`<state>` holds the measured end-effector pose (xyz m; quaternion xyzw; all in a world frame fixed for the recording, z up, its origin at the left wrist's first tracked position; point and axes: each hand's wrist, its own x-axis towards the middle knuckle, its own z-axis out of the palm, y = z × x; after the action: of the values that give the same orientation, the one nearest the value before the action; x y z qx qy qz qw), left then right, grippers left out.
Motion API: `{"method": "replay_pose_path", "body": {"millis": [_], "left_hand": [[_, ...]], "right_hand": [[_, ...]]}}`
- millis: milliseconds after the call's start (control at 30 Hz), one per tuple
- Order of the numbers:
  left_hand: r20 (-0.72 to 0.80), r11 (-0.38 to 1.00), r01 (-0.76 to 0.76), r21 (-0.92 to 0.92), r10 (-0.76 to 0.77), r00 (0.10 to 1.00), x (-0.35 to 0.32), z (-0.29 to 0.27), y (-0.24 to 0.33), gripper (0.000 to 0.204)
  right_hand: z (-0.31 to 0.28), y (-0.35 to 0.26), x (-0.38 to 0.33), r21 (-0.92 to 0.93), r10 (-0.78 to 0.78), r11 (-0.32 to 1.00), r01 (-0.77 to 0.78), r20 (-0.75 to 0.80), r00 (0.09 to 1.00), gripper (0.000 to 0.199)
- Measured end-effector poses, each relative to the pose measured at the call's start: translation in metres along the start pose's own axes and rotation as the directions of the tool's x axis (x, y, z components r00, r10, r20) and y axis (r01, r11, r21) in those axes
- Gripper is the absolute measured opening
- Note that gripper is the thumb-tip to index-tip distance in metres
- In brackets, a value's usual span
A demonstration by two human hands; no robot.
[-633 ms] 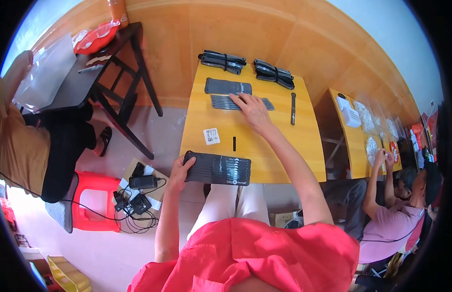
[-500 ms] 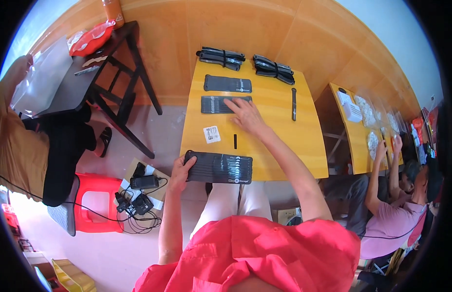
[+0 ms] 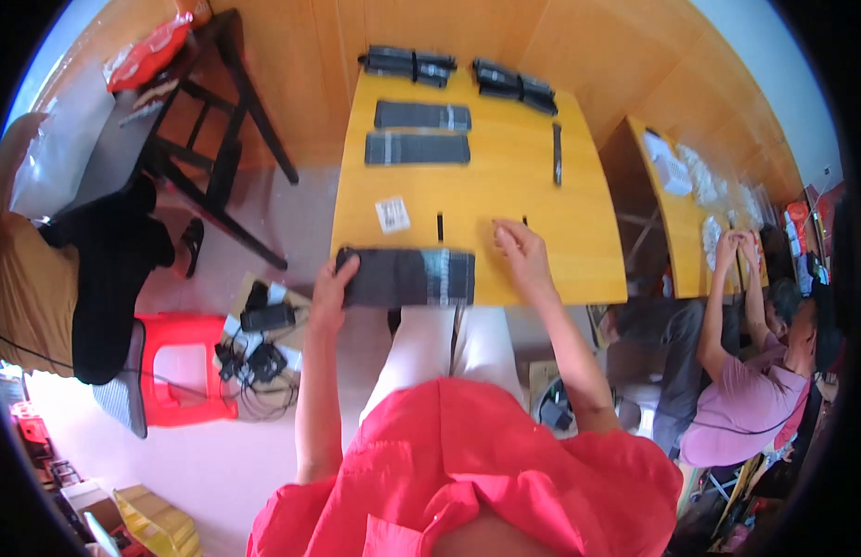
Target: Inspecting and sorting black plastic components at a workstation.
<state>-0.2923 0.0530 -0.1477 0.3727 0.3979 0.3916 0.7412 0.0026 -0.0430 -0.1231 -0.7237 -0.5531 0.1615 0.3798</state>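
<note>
Holding: your left hand (image 3: 330, 295) grips the left end of a dark flat pack (image 3: 408, 277), fingers curled over its edge
Dark flat pack: it lies along the near edge of the yellow counter (image 3: 579, 232), long side across your view, with a paler band near its right end
Right hand: your right hand (image 3: 519, 252) rests on the counter just right of the pack, fingers spread and released, grasping nothing
Small bits: two short dark pieces (image 3: 440, 226) lie just beyond the pack, one close to your right fingertips; whether a fingertip touches it, you cannot tell
Label: a small white tag (image 3: 391, 214) lies flat on the counter, left of the dark pieces
Middle of counter: two more dark flat packs (image 3: 417, 148) lie side by side, one beyond the other, well apart from your hands
Far edge: two bundles of black items (image 3: 409, 64) sit at the back of the counter
Right side: a thin dark strip (image 3: 557, 153) lies lengthwise toward the far right
Beside you: a red stool (image 3: 175, 371) stands on the floor to your left, with black chargers and cables (image 3: 254, 348) next to it
Neighbour: another person in a pink shirt (image 3: 741, 408) sits at the next counter on your right, hands raised
</note>
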Motion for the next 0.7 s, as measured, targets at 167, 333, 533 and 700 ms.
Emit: {"method": "replay_pose_path", "body": {"millis": [167,333,533,700], "left_hand": [[0.036,0.999,-0.038,0.002,0.037,0.999,-0.002,0.003,-0.004,0.017],[0.083,0.999,-0.020,-0.047,0.024,0.996,-0.021,0.029,-0.007,0.016],[0.099,0.998,0.069,-0.016,-0.067,0.993,-0.031,0.067,-0.013,0.024],[0.277,0.984,0.067,-0.163,-0.019,0.961,-0.046,0.090,-0.028,0.039]], "right_hand": [[0.012,-0.037,-0.029,0.612,0.288,0.599,-0.516,0.437,0.852,0.043],[0.025,-0.036,-0.045,0.845,0.245,0.448,-0.293,0.199,0.949,0.013],[-0.003,-0.023,-0.075,0.936,0.323,0.283,-0.210,0.114,0.940,0.023],[-0.027,-0.011,-0.115,0.873,0.428,0.467,-0.139,-0.086,0.900,0.035]]}}
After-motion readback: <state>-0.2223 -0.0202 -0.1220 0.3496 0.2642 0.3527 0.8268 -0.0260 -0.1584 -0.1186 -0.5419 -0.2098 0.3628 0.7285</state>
